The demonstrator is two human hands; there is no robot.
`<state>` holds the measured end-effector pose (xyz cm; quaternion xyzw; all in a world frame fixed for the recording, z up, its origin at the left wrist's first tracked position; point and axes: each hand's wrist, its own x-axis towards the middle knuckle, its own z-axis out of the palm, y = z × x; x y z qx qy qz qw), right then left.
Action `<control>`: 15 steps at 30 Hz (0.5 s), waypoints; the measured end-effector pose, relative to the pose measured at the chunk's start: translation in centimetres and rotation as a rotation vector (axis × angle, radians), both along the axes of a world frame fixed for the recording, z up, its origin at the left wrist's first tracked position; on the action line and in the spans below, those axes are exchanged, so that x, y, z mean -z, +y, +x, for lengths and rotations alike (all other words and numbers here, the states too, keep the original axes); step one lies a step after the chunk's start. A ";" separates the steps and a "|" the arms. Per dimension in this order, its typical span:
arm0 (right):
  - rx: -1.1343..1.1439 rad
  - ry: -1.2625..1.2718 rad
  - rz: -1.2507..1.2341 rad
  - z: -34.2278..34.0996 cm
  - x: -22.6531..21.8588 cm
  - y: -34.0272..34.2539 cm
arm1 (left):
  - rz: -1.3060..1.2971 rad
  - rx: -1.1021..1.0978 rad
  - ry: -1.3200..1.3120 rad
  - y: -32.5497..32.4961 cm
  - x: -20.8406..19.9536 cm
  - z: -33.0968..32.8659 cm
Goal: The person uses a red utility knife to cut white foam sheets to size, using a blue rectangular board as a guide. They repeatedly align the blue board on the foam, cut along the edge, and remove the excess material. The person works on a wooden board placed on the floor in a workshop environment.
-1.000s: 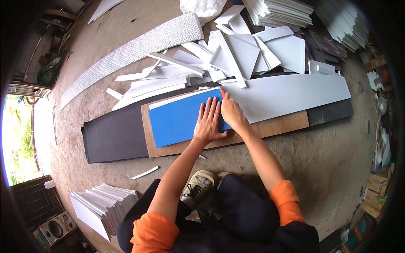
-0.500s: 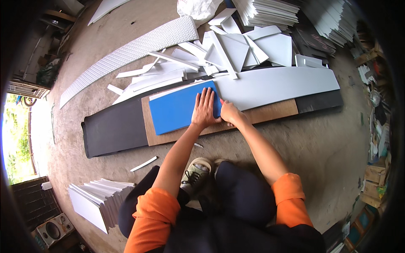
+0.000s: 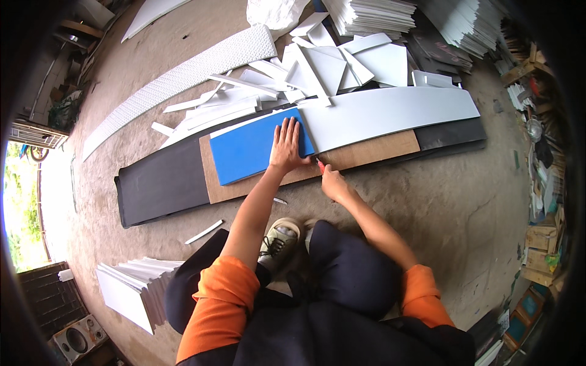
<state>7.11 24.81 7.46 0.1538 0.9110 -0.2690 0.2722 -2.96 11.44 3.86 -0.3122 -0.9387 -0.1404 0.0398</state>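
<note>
My left hand (image 3: pixel 285 145) lies flat with fingers stretched out on a blue rectangular board (image 3: pixel 238 152), close to its right end. In my closed right hand (image 3: pixel 336 185) is a red-handled utility knife (image 3: pixel 321 165), its tip beside the blue board's lower right corner. A long white foam sheet (image 3: pixel 390 116) extends to the right from the blue board, and part of white sheet shows along the blue board's far edge. Beneath them is a brown wooden board (image 3: pixel 366 151), which rests on a long black mat (image 3: pixel 162 190).
Beyond the mat lies a heap of white offcuts (image 3: pixel 323 67). A textured white strip (image 3: pixel 183 85) curves along the floor at far left. Stacks of white sheets stand at the back (image 3: pixel 369 18) and near left (image 3: pixel 131 293). A thin white strip (image 3: pixel 204 232) lies near my foot.
My right hand has drawn the knife toward me, along the blue board's right edge to its near corner. My left hand still presses on the board. The whole view has shifted slightly.
</note>
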 end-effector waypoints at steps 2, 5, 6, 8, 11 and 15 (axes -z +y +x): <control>-0.019 -0.004 -0.064 -0.1 0.9 0.5 | -0.037 0.009 0.023 -0.4 0.0 -0.7; 0.084 -0.059 -0.328 0.1 -0.6 1.8 | -0.050 0.012 -0.009 -0.7 0.4 -0.8; 0.122 -0.032 -0.395 0.5 0.5 2.7 | -0.062 0.008 -0.007 -0.8 0.6 -1.1; 0.242 0.096 -0.422 1.0 -0.1 3.8 | -0.035 -0.057 -0.009 -0.7 1.0 -0.9; 0.419 0.355 -0.457 -1.7 3.0 5.5 | -0.049 -0.174 0.035 2.2 0.9 0.4; 0.527 0.485 -0.621 -7.6 4.1 3.9 | 0.065 -0.155 -0.014 4.0 1.6 1.4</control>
